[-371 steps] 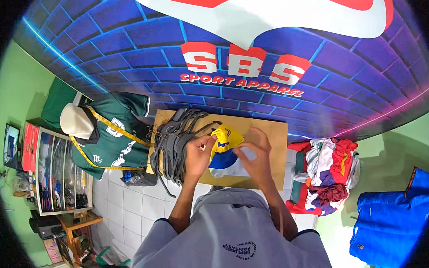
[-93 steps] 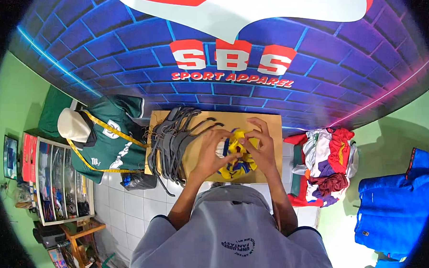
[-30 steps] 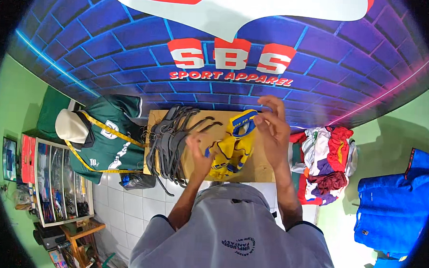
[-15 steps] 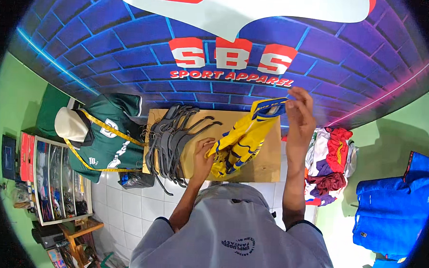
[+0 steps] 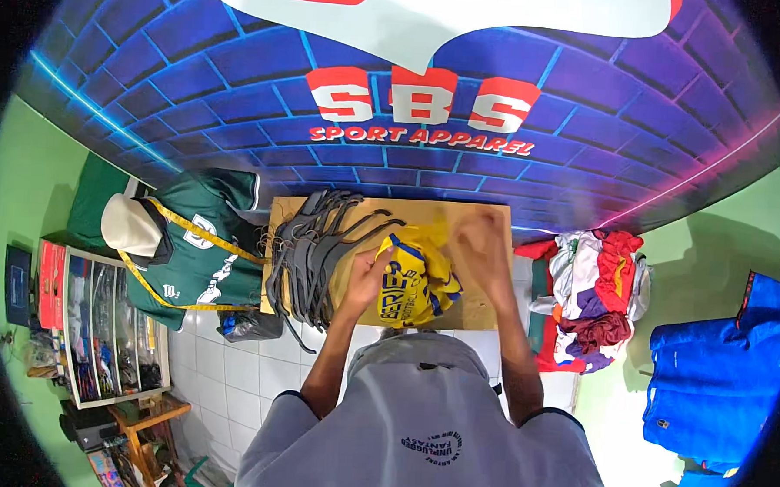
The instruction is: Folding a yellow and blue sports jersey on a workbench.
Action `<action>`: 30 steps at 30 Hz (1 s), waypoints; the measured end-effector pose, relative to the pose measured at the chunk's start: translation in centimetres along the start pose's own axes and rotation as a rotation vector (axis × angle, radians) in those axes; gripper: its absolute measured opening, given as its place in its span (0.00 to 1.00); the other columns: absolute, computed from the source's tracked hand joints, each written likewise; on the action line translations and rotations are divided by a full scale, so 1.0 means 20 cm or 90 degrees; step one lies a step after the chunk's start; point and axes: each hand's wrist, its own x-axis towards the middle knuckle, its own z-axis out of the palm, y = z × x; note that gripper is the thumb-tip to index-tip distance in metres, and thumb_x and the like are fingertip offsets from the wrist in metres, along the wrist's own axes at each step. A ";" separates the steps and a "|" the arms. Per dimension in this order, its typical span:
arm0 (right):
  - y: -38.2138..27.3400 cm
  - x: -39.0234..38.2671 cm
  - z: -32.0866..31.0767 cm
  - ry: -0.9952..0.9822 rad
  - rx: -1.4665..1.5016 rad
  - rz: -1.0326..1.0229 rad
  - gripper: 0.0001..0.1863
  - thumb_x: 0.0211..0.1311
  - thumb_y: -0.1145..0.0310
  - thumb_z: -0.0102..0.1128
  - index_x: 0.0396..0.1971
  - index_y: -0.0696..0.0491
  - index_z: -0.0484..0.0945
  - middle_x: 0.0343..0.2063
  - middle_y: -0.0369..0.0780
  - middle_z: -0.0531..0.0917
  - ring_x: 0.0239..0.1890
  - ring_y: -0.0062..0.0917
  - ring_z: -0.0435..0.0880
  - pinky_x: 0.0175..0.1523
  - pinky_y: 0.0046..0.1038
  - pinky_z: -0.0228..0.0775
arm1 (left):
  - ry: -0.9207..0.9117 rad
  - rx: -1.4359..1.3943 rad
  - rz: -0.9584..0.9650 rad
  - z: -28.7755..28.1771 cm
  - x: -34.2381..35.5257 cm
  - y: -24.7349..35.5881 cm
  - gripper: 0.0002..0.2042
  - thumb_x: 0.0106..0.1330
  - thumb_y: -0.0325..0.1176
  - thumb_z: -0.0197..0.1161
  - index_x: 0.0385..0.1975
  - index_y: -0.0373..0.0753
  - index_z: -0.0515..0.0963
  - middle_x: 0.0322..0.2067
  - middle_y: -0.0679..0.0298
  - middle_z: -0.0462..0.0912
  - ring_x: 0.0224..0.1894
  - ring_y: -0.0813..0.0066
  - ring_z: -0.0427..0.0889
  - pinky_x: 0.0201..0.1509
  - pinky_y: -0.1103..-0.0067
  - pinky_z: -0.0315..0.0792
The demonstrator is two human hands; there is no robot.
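A yellow sports jersey with blue lettering and blue trim lies bunched on the wooden tabletop. My left hand is closed at the jersey's left edge, with cloth by its thumb and fingers. Over the right part of the tabletop, beside the jersey, my right hand is smeared by motion. Its fingers are too blurred to show whether they hold cloth. Left of my left hand is a pile of grey clothes hangers, some overhanging the table's front edge.
At the left stands a mannequin in a green jersey, a yellow measuring tape draped over it. A heap of mixed clothes lies right of the table. Blue shirts hang at the far right. A display case stands lower left.
My right hand has come down from its raised place toward the table. The jersey, held up before, now lies bunched lower with its lettering showing. My left hand has stayed near its left edge.
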 end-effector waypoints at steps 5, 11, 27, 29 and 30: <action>0.05 -0.23 0.14 -0.091 -0.124 -0.022 0.14 0.55 0.70 0.69 0.42 0.52 0.80 0.58 0.43 0.68 0.63 0.38 0.66 0.65 0.36 0.60 | 0.042 -0.101 -0.021 0.01 0.04 0.05 0.15 0.76 0.37 0.57 0.32 0.32 0.83 0.24 0.70 0.82 0.21 0.89 0.71 0.26 0.89 0.63; 0.07 -0.25 0.15 -0.058 -0.134 0.017 0.10 0.58 0.67 0.68 0.39 0.55 0.84 0.60 0.43 0.69 0.66 0.40 0.63 0.68 0.38 0.57 | 0.080 -0.146 -0.022 -0.04 0.03 0.21 0.15 0.75 0.37 0.57 0.32 0.32 0.83 0.26 0.67 0.84 0.22 0.88 0.75 0.26 0.89 0.66; -0.12 -0.13 0.42 -0.026 -0.186 -0.134 0.09 0.53 0.68 0.69 0.33 0.55 0.88 0.71 0.46 0.62 0.68 0.46 0.60 0.71 0.44 0.49 | 0.055 -0.255 -0.048 -0.01 -0.11 0.50 0.13 0.75 0.34 0.57 0.35 0.30 0.82 0.28 0.63 0.86 0.25 0.85 0.80 0.29 0.90 0.71; -0.14 -0.12 0.42 -0.029 -0.181 -0.137 0.09 0.52 0.68 0.69 0.33 0.56 0.88 0.71 0.46 0.61 0.68 0.46 0.59 0.71 0.44 0.48 | 0.067 -0.267 -0.040 -0.02 -0.12 0.51 0.13 0.75 0.34 0.57 0.35 0.30 0.82 0.28 0.64 0.86 0.25 0.85 0.79 0.29 0.90 0.71; -0.14 -0.11 0.42 -0.033 -0.177 -0.140 0.09 0.52 0.69 0.69 0.32 0.56 0.88 0.71 0.45 0.62 0.69 0.45 0.59 0.72 0.44 0.48 | 0.100 -0.263 -0.024 -0.04 -0.11 0.50 0.13 0.75 0.35 0.57 0.34 0.30 0.82 0.27 0.64 0.86 0.24 0.86 0.79 0.29 0.89 0.70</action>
